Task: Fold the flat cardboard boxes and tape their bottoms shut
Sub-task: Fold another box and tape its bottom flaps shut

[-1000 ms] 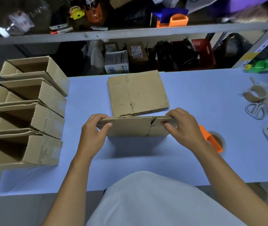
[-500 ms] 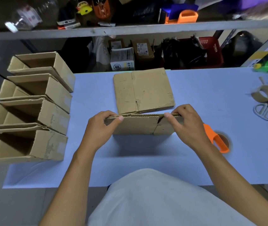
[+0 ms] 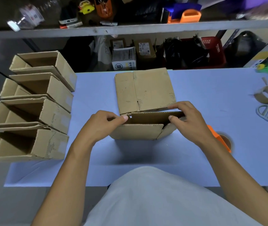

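**Box half-opened between both hands**

While the box (image 3: 139,129) stands on the blue table (image 3: 203,98) at centre, partly opened into a sleeve, the left hand (image 3: 103,126) pinches its left top edge and the right hand (image 3: 190,121) grips the right end, thumb inside. Stack of flat boxes (image 3: 144,90) lies just behind it. Four folded boxes (image 3: 36,103) sit in a row at left. Orange tape dispenser (image 3: 219,139) is just right of the right wrist; scissors (image 3: 265,111) far right.
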